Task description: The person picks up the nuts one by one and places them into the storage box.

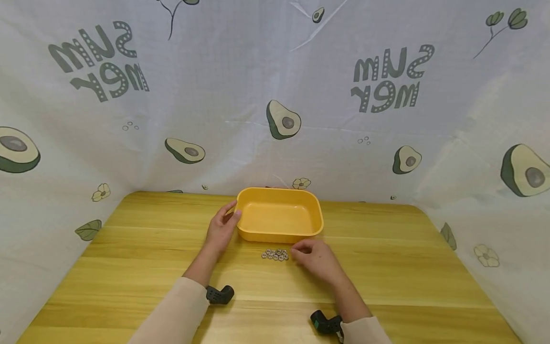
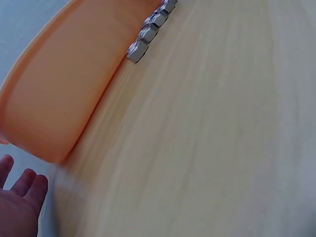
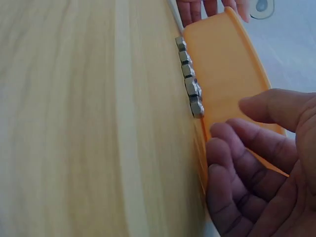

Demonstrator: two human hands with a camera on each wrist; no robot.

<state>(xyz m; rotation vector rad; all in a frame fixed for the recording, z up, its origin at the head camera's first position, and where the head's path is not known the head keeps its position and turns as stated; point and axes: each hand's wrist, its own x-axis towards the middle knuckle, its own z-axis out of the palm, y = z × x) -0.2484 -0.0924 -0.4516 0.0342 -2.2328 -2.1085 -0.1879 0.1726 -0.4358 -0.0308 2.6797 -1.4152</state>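
Note:
A yellow plastic bin (image 1: 279, 237) stands on the wooden table. At its left end is my left hand (image 1: 222, 228), with the thumb right at the rim and the fingers extended beside the end wall. Several small metal nuts (image 1: 276, 257) lie bunched on the table in front of the bin's near wall. My right hand (image 1: 317, 258) is just right of the nuts, near the bin's front right corner. In the right wrist view its fingers (image 3: 222, 187) are loosely bent, with the thumb apart from them and nothing visible between.
The bin sits near the back of the table (image 1: 142, 267). Behind and at both sides hangs a white cloth (image 1: 232, 95) printed with avocados and lettering. A black device is worn at each wrist, low over the table.

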